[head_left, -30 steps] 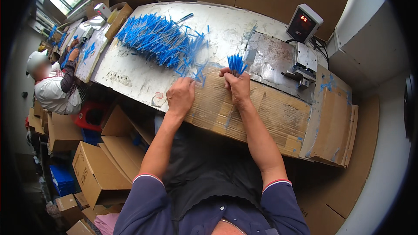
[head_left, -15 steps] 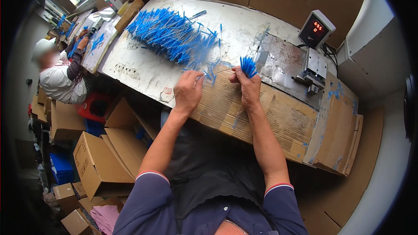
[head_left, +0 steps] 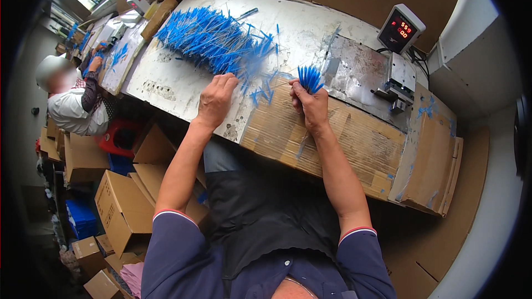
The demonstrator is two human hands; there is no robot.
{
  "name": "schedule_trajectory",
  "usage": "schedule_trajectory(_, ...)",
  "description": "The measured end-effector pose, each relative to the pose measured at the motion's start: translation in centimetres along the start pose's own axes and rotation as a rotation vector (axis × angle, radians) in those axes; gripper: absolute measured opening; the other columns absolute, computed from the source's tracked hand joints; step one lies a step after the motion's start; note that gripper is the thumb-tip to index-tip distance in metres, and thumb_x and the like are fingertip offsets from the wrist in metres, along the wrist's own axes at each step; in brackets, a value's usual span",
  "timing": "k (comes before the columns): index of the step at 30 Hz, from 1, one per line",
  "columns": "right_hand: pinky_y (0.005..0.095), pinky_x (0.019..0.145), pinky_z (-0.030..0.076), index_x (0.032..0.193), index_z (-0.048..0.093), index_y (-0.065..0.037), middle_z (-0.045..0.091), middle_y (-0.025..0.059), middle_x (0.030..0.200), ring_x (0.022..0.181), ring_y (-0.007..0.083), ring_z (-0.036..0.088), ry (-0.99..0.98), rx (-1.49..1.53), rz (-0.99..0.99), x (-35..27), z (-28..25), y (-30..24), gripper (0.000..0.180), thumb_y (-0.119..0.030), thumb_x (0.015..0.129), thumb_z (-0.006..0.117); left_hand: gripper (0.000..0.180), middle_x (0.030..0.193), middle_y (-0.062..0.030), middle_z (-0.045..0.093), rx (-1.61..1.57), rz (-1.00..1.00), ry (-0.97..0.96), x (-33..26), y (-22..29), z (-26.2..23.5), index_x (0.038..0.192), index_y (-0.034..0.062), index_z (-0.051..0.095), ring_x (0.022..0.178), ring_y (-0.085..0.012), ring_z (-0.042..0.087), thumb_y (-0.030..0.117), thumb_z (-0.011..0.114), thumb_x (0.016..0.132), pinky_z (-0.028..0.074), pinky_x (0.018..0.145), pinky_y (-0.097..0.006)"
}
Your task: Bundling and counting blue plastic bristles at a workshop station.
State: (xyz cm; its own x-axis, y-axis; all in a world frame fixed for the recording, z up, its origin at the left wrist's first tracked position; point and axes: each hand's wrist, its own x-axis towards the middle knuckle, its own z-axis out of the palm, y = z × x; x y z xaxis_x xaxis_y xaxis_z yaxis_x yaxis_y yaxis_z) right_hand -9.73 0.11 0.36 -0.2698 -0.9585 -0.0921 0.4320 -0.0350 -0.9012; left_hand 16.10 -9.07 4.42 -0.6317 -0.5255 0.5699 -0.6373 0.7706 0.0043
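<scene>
The pile point(head_left: 199, 36) is bright blue, with thin, pale grey lines all through it. The bunch point(head_left: 309, 80) is bright blue too. The table point(head_left: 149, 75) is white, with grey and brown smudges. The cardboard point(head_left: 338, 147) is light brown with fine stripes, and its tape point(head_left: 382, 181) is a yellower brown. The metal plate point(head_left: 357, 75) is silvery grey with rusty brown stains. The screen point(head_left: 399, 30) is black with glowing red marks and a white frame. The shirt point(head_left: 176, 249) is dark blue, with red and white bands on its sleeve ends. The apron point(head_left: 260, 216) is black. The stool point(head_left: 116, 135) is red, the cloth point(head_left: 132, 277) pink, and the co-worker's cap point(head_left: 51, 72) white.
</scene>
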Motion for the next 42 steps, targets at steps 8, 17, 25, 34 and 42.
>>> schedule_trajectory(8,0.0253,0.062,0.051,0.109,0.072,-0.001,0.072,0.0069,0.092,0.074,0.0137,0.065,0.127,-0.197,-0.260,-0.1,0.6,0.7,0.015,-0.012,0.099,0.067,0.014,0.090,-0.0148,0.072,-0.525,-0.454,-0.068,1.5,5.7,0.6,0.106,0.0019,0.067,0.081,-0.0333,0.071,0.006,0.069,0.093,0.055,0.071,-0.037)
schedule_trajectory(17,0.0477,0.103,0.045,0.105,0.071,-0.008,0.072,0.0108,0.104,0.110,0.0329,0.064,-0.023,-1.129,-0.962,-0.6,1.2,-1.4,0.032,0.001,0.075,0.063,0.017,0.087,-0.0127,0.072,-0.722,-0.540,-0.209,3.2,9.0,0.1,0.112,0.0007,0.070,0.077,-0.0208,0.070,0.009,0.064,0.099,0.055,0.066,-0.033)
schedule_trajectory(25,0.0291,0.067,0.055,0.110,0.068,-0.002,0.071,0.0070,0.087,0.071,0.0121,0.067,-0.006,-0.573,-0.401,0.1,0.5,0.0,0.015,-0.009,0.103,0.058,0.038,0.115,-0.0084,0.066,-0.264,-0.225,-0.152,2.6,1.7,-1.2,0.124,0.0152,0.069,0.088,-0.0266,0.069,0.000,0.069,0.089,0.057,0.077,-0.035)
schedule_trajectory(34,0.0287,0.057,0.053,0.107,0.069,0.000,0.072,0.0097,0.084,0.065,0.0138,0.066,0.084,0.003,-0.062,1.0,-1.0,-0.1,0.017,-0.010,0.100,0.058,0.042,0.129,-0.0110,0.059,0.005,0.304,-0.369,3.7,0.3,1.0,0.121,0.0130,0.066,0.107,-0.0302,0.063,-0.002,0.064,0.082,0.055,0.086,-0.039)
schedule_trajectory(42,0.0284,0.055,0.052,0.105,0.068,0.001,0.072,0.0121,0.084,0.063,0.0146,0.065,0.153,0.048,-0.085,1.4,-0.9,0.2,0.017,-0.008,0.095,0.057,0.035,0.126,-0.0100,0.067,-0.113,0.401,-0.141,4.1,0.1,0.5,0.114,0.0089,0.069,0.099,-0.0291,0.070,-0.003,0.064,0.081,0.058,0.081,-0.037)
